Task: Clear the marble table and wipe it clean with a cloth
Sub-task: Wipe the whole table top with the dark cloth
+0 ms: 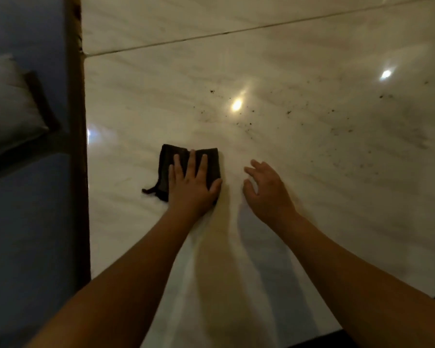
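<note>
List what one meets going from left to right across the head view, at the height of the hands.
Grey pillow → dark wooden table edge → black cloth, pressed under the left hand → right hand → dark specks on the marble.

Single head-worn wide-angle view, facing forward and steeply down, close over the surface (312, 187), near its left edge

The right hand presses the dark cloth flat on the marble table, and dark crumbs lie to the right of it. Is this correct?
No. The head view shows the left hand pressing the dark cloth flat on the marble table; the right hand holds nothing. The dark crumbs do lie to its right.
</note>
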